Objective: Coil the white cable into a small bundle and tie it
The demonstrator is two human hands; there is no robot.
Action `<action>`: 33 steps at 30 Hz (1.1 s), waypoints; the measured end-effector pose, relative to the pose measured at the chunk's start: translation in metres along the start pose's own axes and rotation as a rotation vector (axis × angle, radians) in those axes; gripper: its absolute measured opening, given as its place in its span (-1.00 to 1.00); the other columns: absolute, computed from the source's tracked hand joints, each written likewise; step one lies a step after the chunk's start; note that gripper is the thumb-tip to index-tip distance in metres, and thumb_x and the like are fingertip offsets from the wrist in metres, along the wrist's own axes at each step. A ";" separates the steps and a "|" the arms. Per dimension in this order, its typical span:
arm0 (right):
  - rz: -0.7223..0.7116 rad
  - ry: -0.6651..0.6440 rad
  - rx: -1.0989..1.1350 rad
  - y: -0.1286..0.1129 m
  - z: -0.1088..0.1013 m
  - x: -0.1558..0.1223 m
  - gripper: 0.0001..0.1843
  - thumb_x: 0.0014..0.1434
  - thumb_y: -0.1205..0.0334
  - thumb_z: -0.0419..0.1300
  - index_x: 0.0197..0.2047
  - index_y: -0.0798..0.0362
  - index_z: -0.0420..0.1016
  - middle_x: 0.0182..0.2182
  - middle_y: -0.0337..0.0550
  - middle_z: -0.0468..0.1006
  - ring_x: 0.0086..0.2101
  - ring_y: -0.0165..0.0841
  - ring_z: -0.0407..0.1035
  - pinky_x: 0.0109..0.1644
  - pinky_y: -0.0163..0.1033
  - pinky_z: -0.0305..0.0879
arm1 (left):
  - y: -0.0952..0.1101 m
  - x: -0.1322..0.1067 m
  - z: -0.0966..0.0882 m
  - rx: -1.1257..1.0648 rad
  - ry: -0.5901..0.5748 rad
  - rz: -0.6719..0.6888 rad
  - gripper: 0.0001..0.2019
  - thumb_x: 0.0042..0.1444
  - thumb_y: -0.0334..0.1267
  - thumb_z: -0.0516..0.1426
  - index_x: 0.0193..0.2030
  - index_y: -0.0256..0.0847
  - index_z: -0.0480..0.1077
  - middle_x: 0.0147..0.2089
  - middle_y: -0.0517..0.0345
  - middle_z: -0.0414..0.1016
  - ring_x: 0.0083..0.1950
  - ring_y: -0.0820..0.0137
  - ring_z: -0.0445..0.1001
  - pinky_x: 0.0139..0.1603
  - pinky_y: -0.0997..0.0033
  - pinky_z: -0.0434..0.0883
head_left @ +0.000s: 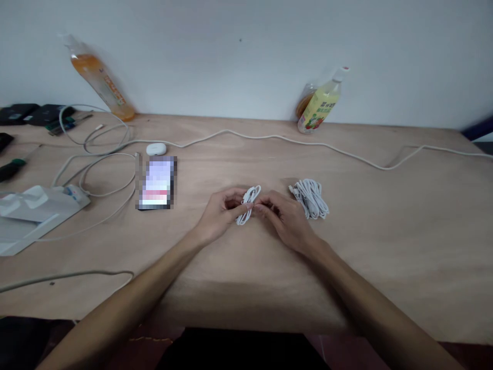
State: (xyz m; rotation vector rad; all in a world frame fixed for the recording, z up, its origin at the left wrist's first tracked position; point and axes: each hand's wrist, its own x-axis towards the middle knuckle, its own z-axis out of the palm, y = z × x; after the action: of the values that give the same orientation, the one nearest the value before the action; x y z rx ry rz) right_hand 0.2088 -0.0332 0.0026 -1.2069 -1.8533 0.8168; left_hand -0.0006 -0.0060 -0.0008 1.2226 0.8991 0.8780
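Observation:
A small bundle of coiled white cable [251, 194] is pinched between the thumb and fingers of my left hand [219, 211], just above the wooden table. My right hand [287, 216] meets it from the right, its thumb and forefinger pressed together at the middle of the coil. Whatever those fingertips pinch is too small to make out. Just beyond my right hand, a larger pile of bundled white cables [313, 198] lies on the table.
Left of my hands lie a phone [157, 182] with a blurred screen and a white earbud case [156, 149]. A long white cord [277, 136] crosses the wooden table [404, 231]. Two bottles, orange [102, 85] and yellow [321, 105], stand by the wall. A white power strip [38, 205] sits far left.

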 end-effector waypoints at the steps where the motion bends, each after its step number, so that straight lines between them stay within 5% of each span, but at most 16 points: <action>1: -0.019 -0.004 -0.007 0.001 0.000 0.000 -0.75 0.52 0.05 0.21 -0.17 -0.09 0.64 -0.23 -0.12 0.69 -0.27 -0.19 0.47 -0.05 -0.09 0.42 | 0.000 0.000 0.000 -0.003 -0.002 -0.002 -0.67 0.16 -0.15 0.46 0.03 -0.23 0.71 -0.06 -0.03 0.76 -0.10 0.25 0.69 0.00 0.27 0.60; 10: -0.158 -0.002 -0.122 0.009 -0.002 -0.002 -0.77 0.59 0.12 0.16 -0.10 -0.05 0.61 -0.20 -0.10 0.71 -0.25 -0.22 0.52 -0.06 -0.13 0.47 | 0.002 -0.001 -0.002 -0.001 -0.009 -0.019 -0.66 0.16 -0.15 0.45 0.03 -0.26 0.70 -0.06 -0.03 0.76 -0.10 0.26 0.68 -0.02 0.28 0.60; 21: -0.154 0.026 -0.152 0.009 0.003 -0.004 -0.89 0.55 0.20 0.25 -0.07 -0.04 0.60 -0.21 -0.16 0.69 -0.42 -0.33 0.41 -0.25 -0.19 0.41 | 0.002 0.001 -0.002 0.002 0.001 0.002 -0.64 0.15 -0.13 0.46 0.02 -0.28 0.69 -0.06 -0.04 0.75 -0.09 0.23 0.68 0.01 0.24 0.60; 33: -0.124 0.081 -0.122 0.008 0.003 -0.003 -0.88 0.50 0.23 0.30 -0.16 -0.04 0.62 -0.27 -0.15 0.65 -0.35 -0.30 0.45 -0.32 -0.21 0.36 | 0.001 0.000 -0.001 -0.026 0.017 -0.036 -0.62 0.14 -0.19 0.47 0.07 -0.27 0.68 -0.13 0.03 0.75 -0.16 0.30 0.67 -0.07 0.32 0.55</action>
State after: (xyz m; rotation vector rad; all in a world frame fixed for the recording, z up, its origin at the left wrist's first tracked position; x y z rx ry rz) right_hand 0.2106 -0.0336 -0.0065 -1.1690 -1.9129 0.5853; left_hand -0.0019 -0.0053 -0.0003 1.1748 0.9177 0.8697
